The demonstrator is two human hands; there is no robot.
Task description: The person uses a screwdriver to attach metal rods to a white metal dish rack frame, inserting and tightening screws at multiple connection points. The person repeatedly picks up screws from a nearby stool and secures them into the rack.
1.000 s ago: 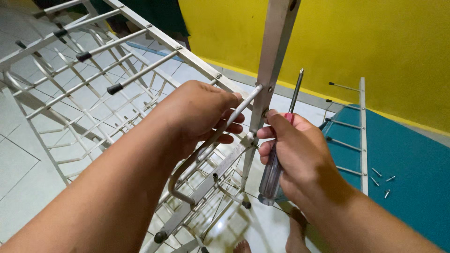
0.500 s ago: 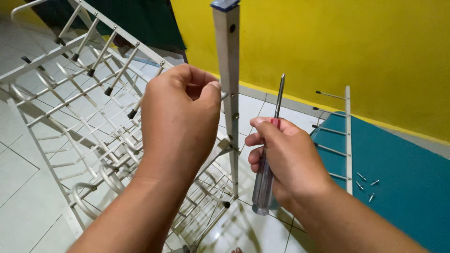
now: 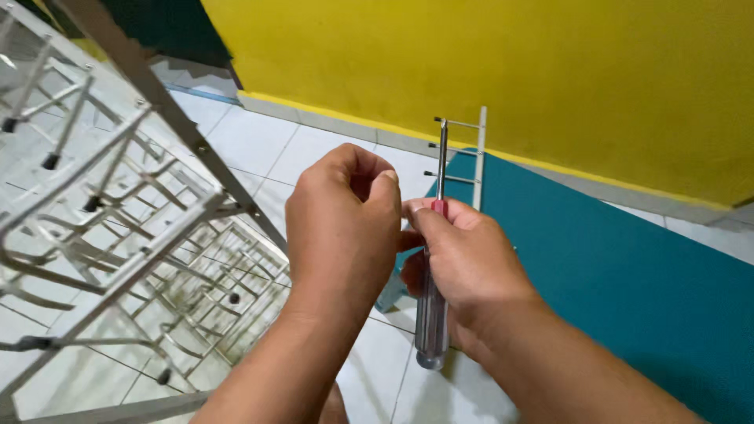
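Closest to me, my right hand (image 3: 463, 267) is clenched around a screwdriver (image 3: 433, 302), its clear, glossy plastic handle sticking out below my palm, a red band showing at my thumb and the thin round steel shaft rising past my fingers. Its long axis stands nearly upright, tip pointing up toward the wall. My left hand (image 3: 345, 228) is curled just beside it, fingertips pinched together and touching the right thumb; whether they grip anything I cannot tell. Off to the left lies a white wire rack (image 3: 118, 235) of thin rods with black end caps, on pale floor tiles (image 3: 259, 149). Beyond my hands a narrow white ladder-like rail (image 3: 477, 157) rests at the edge of a smooth teal mat (image 3: 613, 259), below a matte yellow wall (image 3: 510, 71).
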